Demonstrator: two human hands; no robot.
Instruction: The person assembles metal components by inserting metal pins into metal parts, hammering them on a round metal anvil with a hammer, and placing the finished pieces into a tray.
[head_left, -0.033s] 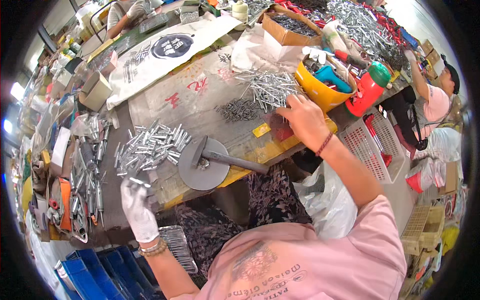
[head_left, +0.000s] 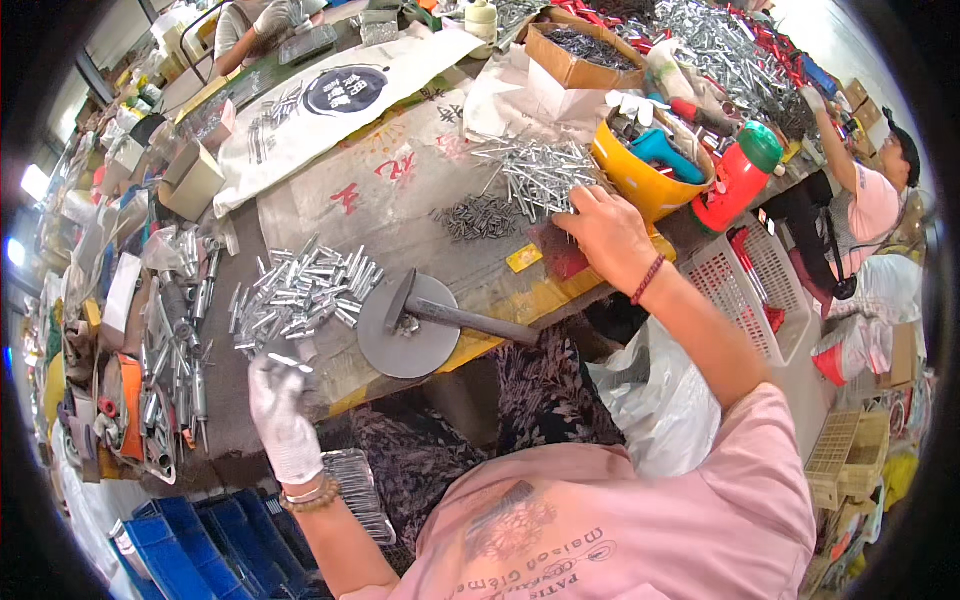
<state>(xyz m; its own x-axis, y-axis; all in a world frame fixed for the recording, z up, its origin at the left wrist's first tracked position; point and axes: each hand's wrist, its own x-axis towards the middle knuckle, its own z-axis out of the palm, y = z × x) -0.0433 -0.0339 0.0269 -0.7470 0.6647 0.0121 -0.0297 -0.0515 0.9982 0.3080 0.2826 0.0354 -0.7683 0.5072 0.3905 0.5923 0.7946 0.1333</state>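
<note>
My left hand (head_left: 283, 418), in a white glove, is closed on a small shiny metal sleeve (head_left: 288, 362) near the table's front edge. Just beyond it lies a loose heap of short silver metal sleeves (head_left: 300, 295). To the right, a hammer (head_left: 460, 318) rests with its head on a round grey metal disc (head_left: 408, 355). My bare right hand (head_left: 605, 235) is curled, fingertips pointing down at the near right side of a pile of long silver pins (head_left: 545, 178). What its fingers pinch, if anything, is hidden. Small dark pins (head_left: 478, 218) lie left of that pile.
A yellow bucket (head_left: 625, 175) with a blue-handled tool stands beyond my right hand, beside a red, green-lidded bottle (head_left: 735, 185). A cardboard box (head_left: 585, 65) of dark parts is farther back. Hand tools (head_left: 180, 340) crowd the left. One co-worker (head_left: 860, 200) sits right, another far left.
My gloved left hand has shifted slightly to the right with the metal sleeve. My right hand has moved a little while staying by the pins. The hammer and disc have not moved.
</note>
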